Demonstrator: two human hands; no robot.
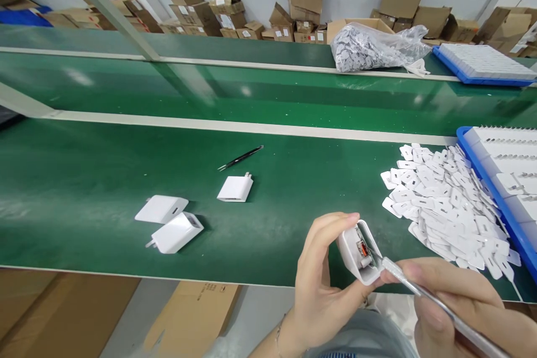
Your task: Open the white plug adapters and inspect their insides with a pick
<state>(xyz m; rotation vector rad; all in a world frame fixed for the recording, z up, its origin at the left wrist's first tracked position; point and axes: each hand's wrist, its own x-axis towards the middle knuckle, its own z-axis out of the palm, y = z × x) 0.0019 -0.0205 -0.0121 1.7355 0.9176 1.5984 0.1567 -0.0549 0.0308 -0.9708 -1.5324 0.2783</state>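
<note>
Near the bench's front edge, my left hand (pixel 321 279) grips a white charger housing (pixel 347 251) between thumb and fingers. Its open end faces me, and a circuit board with an orange-red part (pixel 364 248) shows inside. My right hand (pixel 457 302) is closed around a slim silver metal tool (pixel 436 301). The tool's flat tip touches or nearly touches the housing's lower right rim; which one I cannot tell. To the left, a white charger (pixel 235 188) lies near black tweezers (pixel 240 158). Two more chargers, one behind (pixel 159 209) and one in front (pixel 176 233), lie farther left.
A heap of small white cover plates (pixel 448 207) spreads on the right, beside a blue tray (pixel 495 190) with white inserts. On the back shelf sit a plastic bag of white parts (pixel 364 47) and another blue tray (pixel 465 74). Cardboard boxes (pixel 193 15) line the wall.
</note>
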